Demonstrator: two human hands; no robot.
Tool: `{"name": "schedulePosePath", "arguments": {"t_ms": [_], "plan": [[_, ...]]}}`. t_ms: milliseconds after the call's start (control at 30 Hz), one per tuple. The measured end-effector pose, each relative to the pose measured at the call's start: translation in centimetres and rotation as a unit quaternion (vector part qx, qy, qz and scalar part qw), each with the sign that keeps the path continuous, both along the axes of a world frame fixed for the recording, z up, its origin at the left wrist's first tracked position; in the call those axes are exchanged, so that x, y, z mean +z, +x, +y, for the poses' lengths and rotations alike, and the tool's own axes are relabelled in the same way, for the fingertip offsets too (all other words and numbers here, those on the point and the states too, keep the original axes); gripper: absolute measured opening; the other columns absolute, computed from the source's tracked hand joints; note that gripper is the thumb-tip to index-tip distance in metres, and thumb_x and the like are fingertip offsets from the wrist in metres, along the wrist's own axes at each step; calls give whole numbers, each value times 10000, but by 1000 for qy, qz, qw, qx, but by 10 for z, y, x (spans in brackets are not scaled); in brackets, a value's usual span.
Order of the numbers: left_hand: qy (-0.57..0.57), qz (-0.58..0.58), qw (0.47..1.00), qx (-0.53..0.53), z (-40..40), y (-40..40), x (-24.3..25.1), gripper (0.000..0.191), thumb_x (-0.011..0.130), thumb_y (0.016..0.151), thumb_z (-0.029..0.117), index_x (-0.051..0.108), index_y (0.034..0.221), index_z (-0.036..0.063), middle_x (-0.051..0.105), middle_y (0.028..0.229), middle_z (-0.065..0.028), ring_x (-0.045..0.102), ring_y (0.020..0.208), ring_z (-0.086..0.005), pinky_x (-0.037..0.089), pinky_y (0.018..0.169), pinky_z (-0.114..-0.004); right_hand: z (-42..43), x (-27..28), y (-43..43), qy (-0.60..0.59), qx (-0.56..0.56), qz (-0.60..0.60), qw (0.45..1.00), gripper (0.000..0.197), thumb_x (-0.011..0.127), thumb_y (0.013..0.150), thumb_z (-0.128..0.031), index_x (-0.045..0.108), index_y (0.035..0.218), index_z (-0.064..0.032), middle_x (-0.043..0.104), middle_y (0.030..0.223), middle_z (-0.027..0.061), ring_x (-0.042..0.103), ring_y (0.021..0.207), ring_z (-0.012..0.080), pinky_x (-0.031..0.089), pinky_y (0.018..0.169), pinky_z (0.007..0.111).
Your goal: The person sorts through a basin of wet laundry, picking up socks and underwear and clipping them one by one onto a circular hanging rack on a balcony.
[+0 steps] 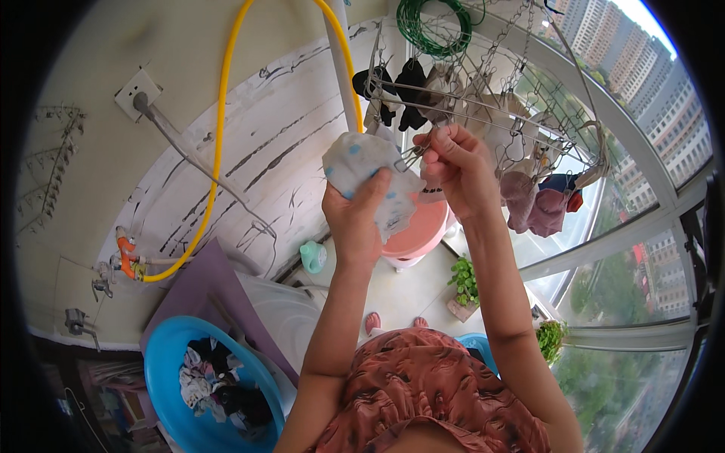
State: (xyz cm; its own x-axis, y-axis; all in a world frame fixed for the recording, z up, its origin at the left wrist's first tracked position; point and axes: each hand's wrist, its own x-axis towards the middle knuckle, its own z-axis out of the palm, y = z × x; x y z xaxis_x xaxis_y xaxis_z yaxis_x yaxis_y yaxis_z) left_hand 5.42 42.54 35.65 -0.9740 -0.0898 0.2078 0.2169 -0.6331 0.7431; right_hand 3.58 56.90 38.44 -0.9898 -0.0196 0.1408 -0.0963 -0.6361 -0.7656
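Note:
My left hand (pixel 358 212) grips a small white cloth piece (pixel 354 154) with blue spots, perhaps a sock, its thumb pressed on the front. The cloth's lower edge hangs loose and crumpled. My right hand (pixel 461 167) pinches a metal wire clip (pixel 405 161), whose end meets the cloth's right edge; whether it bites the fabric I cannot tell. Just beyond the fingers hangs a metal clip drying rack (pixel 481 105). Black socks (pixel 410 93) hang from its left end, pale socks (pixel 510 136) from its middle and a mauve sock (pixel 548 212) from its right end.
A blue basin (pixel 161 362) holding clothes (pixel 209 376) stands at lower left, on a purple cover (pixel 198 289). Below my hands is a pink basin (pixel 416 229). A yellow hose (pixel 218 141) runs along the wall, windows (pixel 617 283) line the right, and a potted plant (pixel 464 280) stands on the floor.

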Motion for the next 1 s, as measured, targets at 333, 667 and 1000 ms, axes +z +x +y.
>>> {"name": "schedulePosePath", "arguments": {"t_ms": [333, 667, 1000], "plan": [[27, -23, 999, -1, 11, -5, 3, 366, 615, 811, 92, 483, 1141, 6, 567, 1045, -63, 546, 946, -146, 431, 823, -295, -2, -6, 1, 36, -37, 28, 998, 136, 606, 826, -69, 543, 910, 18, 630, 891, 154, 618, 656, 112, 528, 577, 201], [38, -63, 992, -107, 9, -9, -28, 353, 486, 901, 231, 467, 1182, 18, 558, 1102, -74, 551, 992, -170, 425, 866, -334, -15, -47, 55, 254, -223, 133, 932, 428, 568, 816, 23, 385, 1203, 24, 456, 1242, 121, 610, 885, 163, 546, 677, 258], [-54, -196, 976, -82, 4, 34, -123, 308, 491, 905, 245, 493, 1153, 64, 550, 1125, -77, 524, 1013, -155, 415, 862, -292, 26, -132, 127, 477, -56, -1, 877, 229, 579, 791, -9, 530, 1014, -33, 596, 948, 109, 620, 765, 201, 524, 638, 293]]}}
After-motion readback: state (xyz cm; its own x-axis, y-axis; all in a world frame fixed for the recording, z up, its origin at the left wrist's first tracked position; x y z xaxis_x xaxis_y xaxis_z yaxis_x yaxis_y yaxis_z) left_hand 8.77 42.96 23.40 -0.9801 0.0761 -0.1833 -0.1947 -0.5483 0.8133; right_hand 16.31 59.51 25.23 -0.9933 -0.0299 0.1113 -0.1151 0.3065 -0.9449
